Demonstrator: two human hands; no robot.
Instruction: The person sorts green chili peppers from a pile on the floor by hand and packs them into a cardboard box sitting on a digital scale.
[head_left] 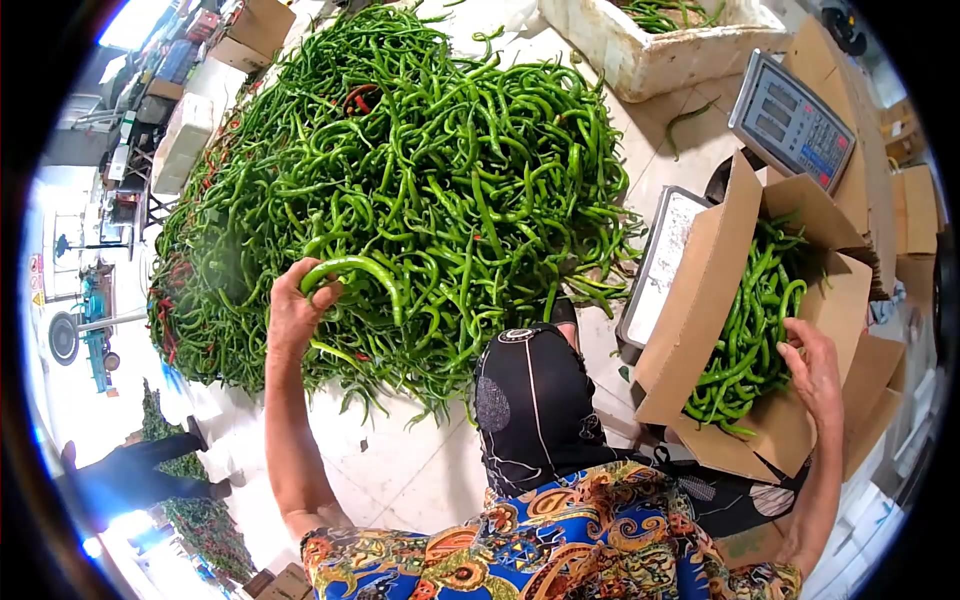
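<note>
From my remote seat I see the left hand (300,303) pinching a curved green pepper (362,263), fingers narrowed around one end, over the near edge of the heap (480,170) on the floor. The pepper's long axis arches out to the right from those fingers, its free end bending back toward the wearer. The carton (697,300) lies well off to the right of that hand, beyond the wearer's knee (530,400); the right hand (818,372) is much the nearer, its fingers at the edge of the peppers (745,335) inside. I cannot tell whether they grip one or merely rest there. I count one pepper clearly in the left hand, one heap, one carton holding peppers, one scale display (795,120) and one foam box (690,72); the peppers in heap and carton are too tangled to count.
</note>
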